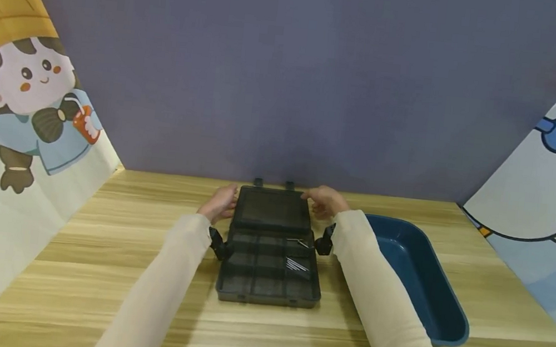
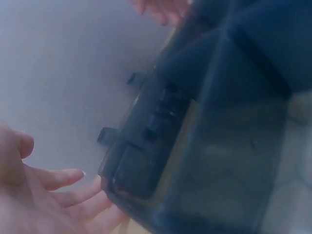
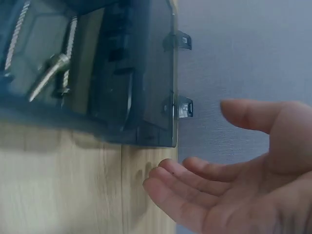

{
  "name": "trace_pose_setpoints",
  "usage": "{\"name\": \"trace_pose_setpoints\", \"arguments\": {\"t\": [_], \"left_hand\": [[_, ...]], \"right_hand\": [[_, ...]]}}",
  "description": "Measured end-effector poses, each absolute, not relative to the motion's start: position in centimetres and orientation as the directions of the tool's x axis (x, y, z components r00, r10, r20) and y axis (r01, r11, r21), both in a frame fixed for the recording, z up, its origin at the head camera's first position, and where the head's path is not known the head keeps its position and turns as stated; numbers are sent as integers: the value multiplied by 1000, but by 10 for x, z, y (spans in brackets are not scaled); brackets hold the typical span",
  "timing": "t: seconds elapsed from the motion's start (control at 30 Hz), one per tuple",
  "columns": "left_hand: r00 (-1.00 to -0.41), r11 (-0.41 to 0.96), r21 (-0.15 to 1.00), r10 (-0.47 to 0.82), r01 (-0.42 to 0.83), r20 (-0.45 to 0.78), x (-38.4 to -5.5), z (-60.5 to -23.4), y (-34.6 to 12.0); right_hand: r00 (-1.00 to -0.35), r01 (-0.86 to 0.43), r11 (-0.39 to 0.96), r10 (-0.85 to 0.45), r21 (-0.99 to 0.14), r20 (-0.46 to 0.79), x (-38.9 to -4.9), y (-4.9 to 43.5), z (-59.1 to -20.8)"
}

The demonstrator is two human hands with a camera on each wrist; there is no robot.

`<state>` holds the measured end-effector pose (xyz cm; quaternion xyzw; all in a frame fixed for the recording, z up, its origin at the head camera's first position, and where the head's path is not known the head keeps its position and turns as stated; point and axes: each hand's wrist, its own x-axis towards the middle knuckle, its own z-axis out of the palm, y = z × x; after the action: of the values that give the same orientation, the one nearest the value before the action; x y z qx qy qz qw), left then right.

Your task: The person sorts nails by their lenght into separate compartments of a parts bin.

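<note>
A dark translucent compartment box (image 1: 268, 298) lies on the table with its lid (image 1: 272, 209) folded back toward the wall. Several thin metal screws (image 1: 296, 265) rest in one right-hand compartment. Behind them, another compartment holds a few metal pieces (image 1: 300, 242); in the right wrist view, a bolt (image 3: 51, 75) shows among threaded screws. At the lid's left side is my left hand (image 1: 221, 201), its loosely bent fingers (image 2: 80, 200) by the lid corner; whether they touch is unclear. My right hand (image 1: 326, 201) is beside the lid's right edge, thumb spread from the fingers, holding nothing.
A deep blue tray (image 1: 454, 324) stands right of the box, partly under my right forearm. Two latch tabs (image 3: 185, 107) stick out from the lid's far edge, close to the grey wall (image 1: 291, 85). The wooden table (image 1: 98, 268) extends to both sides.
</note>
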<state>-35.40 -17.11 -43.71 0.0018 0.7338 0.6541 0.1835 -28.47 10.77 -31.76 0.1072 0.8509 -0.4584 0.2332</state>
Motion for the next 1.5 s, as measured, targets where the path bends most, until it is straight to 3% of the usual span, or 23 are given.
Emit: {"name": "trace_pose_setpoints", "arguments": {"t": [0.1, 0.33, 0.53, 0.77, 1.07, 1.3, 1.5], "left_hand": [[-918, 96, 951, 247, -294, -309, -372, -454, -171], [-919, 54, 945, 222, -323, -327, -342, -422, -162], [-943, 36, 960, 184, -276, -278, -367, -440, -167], [-978, -16, 980, 57, -200, -199, -287, -341, -149], [-991, -40, 990, 34, -132, -131, -270, -303, -143], [-998, 141, 989, 57, 49, 41, -264, -301, -145], [-981, 378, 908, 133, 182, 141, -245, -304, -156]], "right_hand": [[-862, 438, 490, -11, -754, -507, -285, 111, -324], [-860, 484, 332, 13, -809, -509, -282, 114, -329], [-881, 459, 294, 33, -838, -471, -280, 111, -321], [-948, 316, 241, 48, -918, -313, -281, 104, -304], [-990, 140, 210, 60, -968, -130, -273, 107, -287], [-999, 33, 201, 41, -979, -25, -260, 110, -283], [-999, -47, 313, -18, -948, 44, -239, 116, -285]]}}
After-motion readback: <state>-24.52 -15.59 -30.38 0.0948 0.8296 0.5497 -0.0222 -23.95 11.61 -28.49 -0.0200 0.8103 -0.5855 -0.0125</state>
